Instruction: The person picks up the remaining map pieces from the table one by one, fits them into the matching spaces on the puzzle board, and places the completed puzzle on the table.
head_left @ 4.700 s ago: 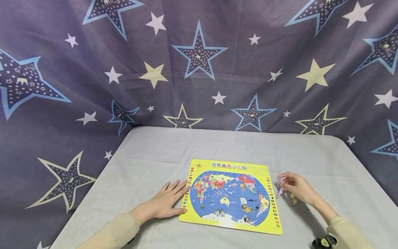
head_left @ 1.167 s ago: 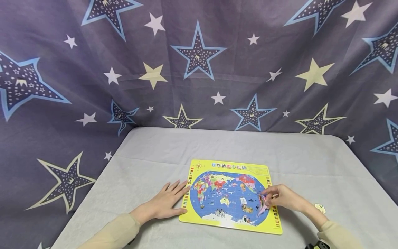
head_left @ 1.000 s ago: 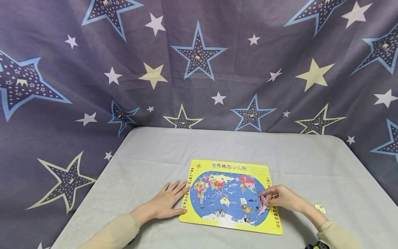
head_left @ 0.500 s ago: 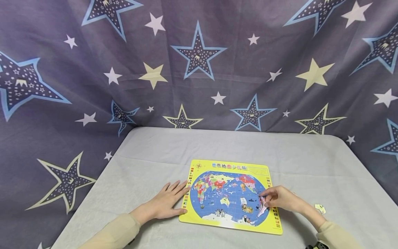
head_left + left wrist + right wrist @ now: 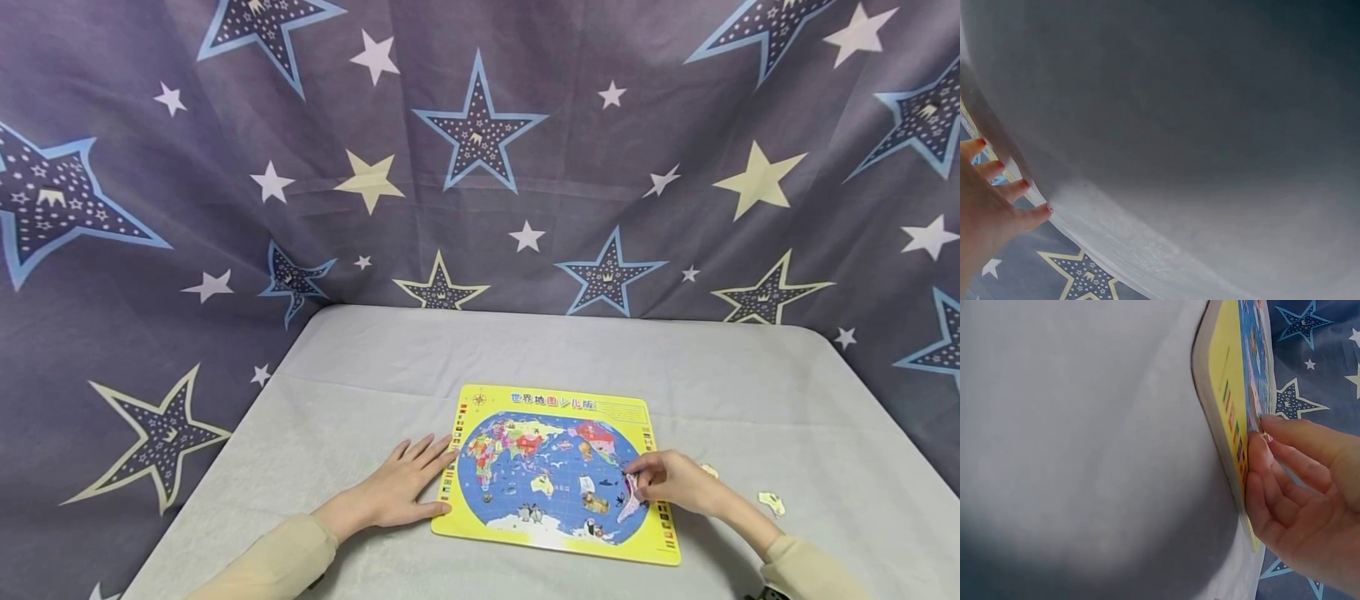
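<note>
At the lower centre of the head view, the world map puzzle board [image 5: 660, 550] lies on the table [image 5: 600, 350]. The left hand [image 5: 396, 490] rests with spread, straight fingers touching its left edge. The right hand [image 5: 678, 482] pinches a pink puzzle piece [image 5: 630, 505] at the map's right side. Two cream pieces [image 5: 771, 502] lie farther right.

Title "世界地图少儿版" [image 5: 553, 401], on yellow map board [image 5: 663, 546], compass rose [image 5: 480, 400] in its upper-left corner
</note>
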The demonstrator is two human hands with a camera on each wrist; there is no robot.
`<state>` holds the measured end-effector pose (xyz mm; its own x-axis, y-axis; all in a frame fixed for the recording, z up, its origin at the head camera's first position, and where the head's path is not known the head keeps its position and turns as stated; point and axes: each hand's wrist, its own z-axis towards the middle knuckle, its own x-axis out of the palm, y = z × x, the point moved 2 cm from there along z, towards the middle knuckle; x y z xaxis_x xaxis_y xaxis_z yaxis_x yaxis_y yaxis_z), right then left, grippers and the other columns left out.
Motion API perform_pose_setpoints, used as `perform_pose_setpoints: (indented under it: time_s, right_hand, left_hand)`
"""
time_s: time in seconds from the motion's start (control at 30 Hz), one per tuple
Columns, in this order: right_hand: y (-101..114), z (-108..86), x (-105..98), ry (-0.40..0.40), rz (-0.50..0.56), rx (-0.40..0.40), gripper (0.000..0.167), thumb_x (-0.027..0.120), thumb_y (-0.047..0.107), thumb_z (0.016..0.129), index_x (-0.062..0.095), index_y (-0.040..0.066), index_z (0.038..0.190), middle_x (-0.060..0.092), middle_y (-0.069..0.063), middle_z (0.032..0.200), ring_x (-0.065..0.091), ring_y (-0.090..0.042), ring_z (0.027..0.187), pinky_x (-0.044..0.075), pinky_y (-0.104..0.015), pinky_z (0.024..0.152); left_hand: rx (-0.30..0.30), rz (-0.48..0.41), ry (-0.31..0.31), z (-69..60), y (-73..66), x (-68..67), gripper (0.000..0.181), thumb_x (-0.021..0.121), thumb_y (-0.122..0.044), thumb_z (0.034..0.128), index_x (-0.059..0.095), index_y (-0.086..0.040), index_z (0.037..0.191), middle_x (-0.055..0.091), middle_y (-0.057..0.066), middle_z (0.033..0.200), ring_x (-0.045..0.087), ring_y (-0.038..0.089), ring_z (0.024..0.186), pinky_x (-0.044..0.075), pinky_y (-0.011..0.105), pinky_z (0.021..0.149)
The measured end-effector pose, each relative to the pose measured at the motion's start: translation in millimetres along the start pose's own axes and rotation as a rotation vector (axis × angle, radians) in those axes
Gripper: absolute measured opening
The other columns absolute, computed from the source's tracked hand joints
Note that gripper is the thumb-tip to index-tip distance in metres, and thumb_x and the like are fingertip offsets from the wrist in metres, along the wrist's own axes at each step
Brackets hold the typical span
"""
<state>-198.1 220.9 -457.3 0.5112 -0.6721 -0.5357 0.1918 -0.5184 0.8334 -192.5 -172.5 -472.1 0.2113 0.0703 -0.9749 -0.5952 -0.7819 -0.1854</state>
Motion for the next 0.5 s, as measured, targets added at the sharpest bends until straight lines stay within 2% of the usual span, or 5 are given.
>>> perform_pose_setpoints:
  time_s: [0.27, 0.5]
  right_hand:
    - [1.0, -0.1, -0.2, 0.002, -0.003, -0.031, 0.031, 0.065, 0.001, 0.075, 0.058, -0.01, 0.103, 0.056, -0.005, 0.073, 0.051, -0.006, 0.062, 0.045, -0.02, 0.055]
    - [0.9, 0.1, 0.0, -0.005, -0.027, -0.015, 0.029, 0.066, 0.003, 0.075, 0.059, -0.008, 0.101, 0.053, -0.003, 0.072, 0.049, -0.006, 0.062, 0.045, -0.02, 0.054]
  left_hand:
    - [-0.003, -0.002, 0.009, -0.7, -0.2, -0.6, 0.076, 0.033, -0.065, 0.0828, 0.023, -0.018, 0.142, 0.015, 0.004, 0.148, 0.015, 0.029, 0.133, 0.013, 0.054, 0.103]
    - [-0.005, -0.001, 0.013, 0.0, 0.0, -0.5, 0.077, 0.033, -0.066, 0.0825, 0.023, -0.018, 0.142, 0.015, 0.004, 0.148, 0.015, 0.029, 0.133, 0.013, 0.054, 0.103]
